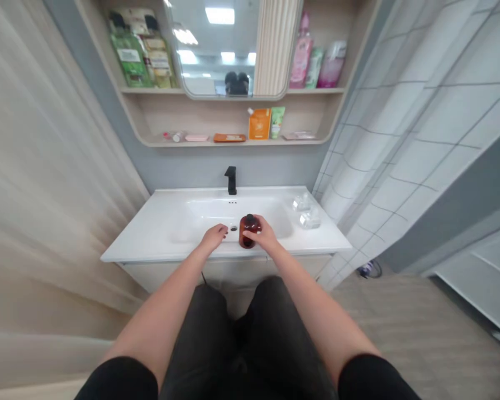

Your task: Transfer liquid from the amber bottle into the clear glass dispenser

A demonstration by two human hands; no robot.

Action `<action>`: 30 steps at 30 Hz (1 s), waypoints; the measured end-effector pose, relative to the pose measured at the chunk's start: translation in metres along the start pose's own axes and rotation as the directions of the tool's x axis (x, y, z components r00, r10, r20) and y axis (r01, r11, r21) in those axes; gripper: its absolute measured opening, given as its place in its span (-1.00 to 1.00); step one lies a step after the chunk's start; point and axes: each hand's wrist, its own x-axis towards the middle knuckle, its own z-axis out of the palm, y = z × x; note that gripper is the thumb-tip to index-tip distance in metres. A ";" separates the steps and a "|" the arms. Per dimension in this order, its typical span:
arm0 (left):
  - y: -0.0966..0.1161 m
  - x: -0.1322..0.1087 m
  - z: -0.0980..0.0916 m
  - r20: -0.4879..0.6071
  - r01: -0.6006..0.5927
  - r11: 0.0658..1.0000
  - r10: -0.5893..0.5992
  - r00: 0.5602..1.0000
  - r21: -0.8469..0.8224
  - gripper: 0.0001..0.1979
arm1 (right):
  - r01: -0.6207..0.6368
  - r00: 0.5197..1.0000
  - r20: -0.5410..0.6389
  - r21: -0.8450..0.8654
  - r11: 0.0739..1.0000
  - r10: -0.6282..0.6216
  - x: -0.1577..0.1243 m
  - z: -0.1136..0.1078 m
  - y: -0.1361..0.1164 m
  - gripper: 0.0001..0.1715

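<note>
My right hand (pixel 265 235) is wrapped round the side of a brown bottle (pixel 246 240) with a black top. The bottle stands roughly upright above the front rim of the white sink (pixel 200 214). To the left of the bottle, apart from it, my left hand (pixel 213 239) hovers over the basin's front edge. Its fingers are curled together; anything small between them cannot be made out. The drain hole (pixel 234 228) shows between the hands, and a black faucet (pixel 231 180) rises at the back.
Clear plastic containers (pixel 309 219) sit on the counter's right side. Above, a shelf holds an orange pouch (pixel 259 124), a green tube (pixel 277 122) and an orange dish (pixel 229 138). Bottles flank the mirror (pixel 216 50). Curtains hang left and right.
</note>
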 end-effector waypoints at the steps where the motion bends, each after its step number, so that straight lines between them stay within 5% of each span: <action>1: -0.001 -0.002 -0.002 -0.012 0.001 0.999 -0.002 1.000 -0.039 -0.68 | -0.012 1.000 -0.012 0.021 1.000 0.012 0.000 0.006 0.002 -0.05; 9: 0.004 -0.007 -0.002 -0.036 -0.025 0.983 0.018 0.999 -0.181 -0.61 | -0.040 0.999 0.009 0.108 0.993 0.040 0.007 0.023 0.019 0.10; 16: 0.013 0.000 0.004 0.042 -0.023 0.971 0.034 0.999 -0.237 -0.55 | -0.056 0.993 0.112 0.103 0.993 0.045 0.028 0.023 0.028 0.01; 23: 0.013 0.021 0.028 -0.092 -0.201 0.905 0.180 0.979 -0.375 -0.42 | -0.050 0.998 0.051 0.083 0.995 0.046 0.037 0.033 0.038 0.02; 30: 0.005 0.038 0.038 -0.153 -0.243 0.912 0.202 0.967 -0.332 -0.46 | -0.047 0.972 0.224 -0.098 0.994 0.068 0.046 0.040 0.044 -0.06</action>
